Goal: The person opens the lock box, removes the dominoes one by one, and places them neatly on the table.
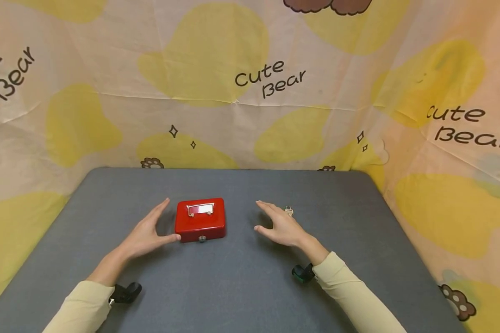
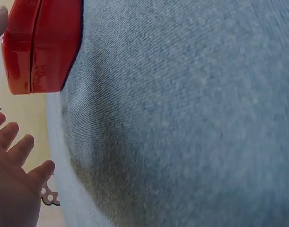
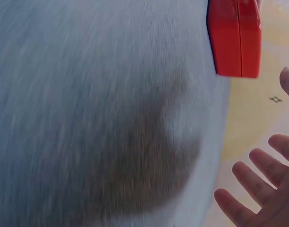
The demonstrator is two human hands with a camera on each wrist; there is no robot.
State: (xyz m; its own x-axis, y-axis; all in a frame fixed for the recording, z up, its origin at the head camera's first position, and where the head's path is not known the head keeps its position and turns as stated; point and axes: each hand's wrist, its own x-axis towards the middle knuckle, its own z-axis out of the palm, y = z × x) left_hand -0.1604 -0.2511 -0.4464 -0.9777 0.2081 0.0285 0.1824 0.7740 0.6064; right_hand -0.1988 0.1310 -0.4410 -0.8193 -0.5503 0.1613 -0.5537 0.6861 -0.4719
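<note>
A red metal cash box lies on the grey table, lid down, with a folded silver handle on top and a round lock at the front. To its left my left hand is spread, thumb by the box's front left corner; whether it touches cannot be told. Its straight fingers also show in the left wrist view. My right hand hovers to the right of the box, apart from it, fingers extended and holding nothing. Just beyond that hand lie small keys, partly hidden by it.
The grey cloth-covered table ends at a back edge against a hanging fabric printed with yellow patches and lettering. That fabric also closes in the left and right sides. Each wrist wears a black camera mount.
</note>
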